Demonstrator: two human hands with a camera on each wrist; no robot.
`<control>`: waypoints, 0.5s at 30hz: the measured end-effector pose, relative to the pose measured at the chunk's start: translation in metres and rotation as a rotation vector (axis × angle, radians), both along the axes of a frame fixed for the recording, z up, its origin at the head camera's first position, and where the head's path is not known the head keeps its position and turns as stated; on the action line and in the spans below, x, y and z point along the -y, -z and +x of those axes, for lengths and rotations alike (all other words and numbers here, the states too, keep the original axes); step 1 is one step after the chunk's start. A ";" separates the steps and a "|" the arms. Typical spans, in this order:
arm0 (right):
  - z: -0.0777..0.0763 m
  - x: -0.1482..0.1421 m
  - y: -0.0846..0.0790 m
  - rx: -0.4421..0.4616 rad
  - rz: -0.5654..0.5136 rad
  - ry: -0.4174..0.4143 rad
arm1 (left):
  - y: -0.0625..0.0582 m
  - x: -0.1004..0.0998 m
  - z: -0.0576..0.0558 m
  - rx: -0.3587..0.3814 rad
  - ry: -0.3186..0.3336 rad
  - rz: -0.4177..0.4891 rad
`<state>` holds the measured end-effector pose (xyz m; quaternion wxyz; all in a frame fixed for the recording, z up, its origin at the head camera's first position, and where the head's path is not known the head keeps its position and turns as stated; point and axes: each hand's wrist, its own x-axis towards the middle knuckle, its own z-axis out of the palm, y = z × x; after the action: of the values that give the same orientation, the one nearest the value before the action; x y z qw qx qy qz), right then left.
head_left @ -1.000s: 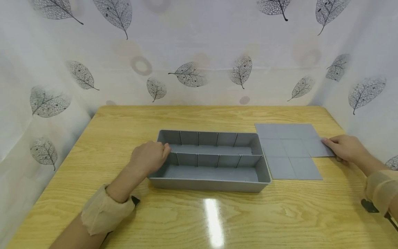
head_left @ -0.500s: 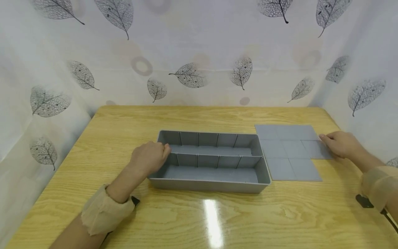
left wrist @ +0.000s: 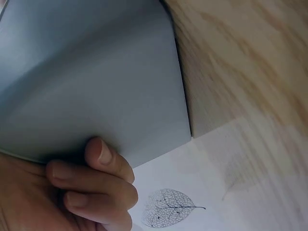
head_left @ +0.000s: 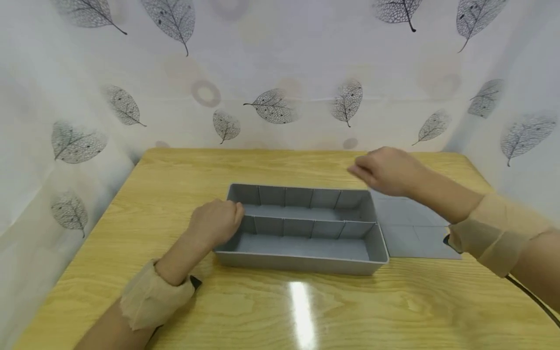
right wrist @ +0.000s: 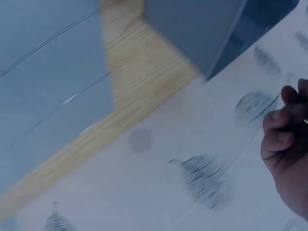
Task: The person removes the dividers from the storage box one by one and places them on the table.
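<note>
A grey two-row plastic box (head_left: pixel 302 262), with short ribs along its walls, lies on the wooden table. Its left end is gripped by my left hand (head_left: pixel 216 221), whose curled fingers show against the outer wall (left wrist: pixel 115 91) in the left wrist view. My right hand (head_left: pixel 387 170) is raised behind the box's back right corner, fingers loosely bent. Nothing shows in that hand (right wrist: pixel 288 154) in the right wrist view. Several flat grey square panels (head_left: pixel 415 243) lie edge to edge right of the box, partly hidden by my right forearm.
A pale leaf-print cloth (head_left: pixel 306 58) hangs behind the table (head_left: pixel 245 311) and on both sides. A cable (head_left: pixel 531 294) trails from the right wrist. A light reflection (head_left: pixel 302 311) marks the tabletop in front of the box.
My right hand has left the panel at the right edge of the group and swung left and up, toward the box's back corner. The left hand keeps its grip on the box.
</note>
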<state>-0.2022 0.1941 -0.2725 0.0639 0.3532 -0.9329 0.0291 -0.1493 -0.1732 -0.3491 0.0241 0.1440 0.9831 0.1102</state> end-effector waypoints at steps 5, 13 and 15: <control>0.021 0.077 -0.004 0.110 0.147 -0.293 | -0.008 0.002 -0.004 0.048 0.021 -0.013; 0.026 0.123 0.018 0.255 0.418 -0.279 | -0.024 0.022 -0.004 0.259 0.135 -0.036; 0.026 0.126 0.025 0.294 0.427 -0.279 | -0.024 0.026 -0.004 0.301 0.110 -0.064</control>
<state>-0.1759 0.0677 -0.2971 -0.1525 0.4757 -0.8595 -0.1084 -0.1529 -0.1988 -0.3249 0.1817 0.1784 0.9621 0.0976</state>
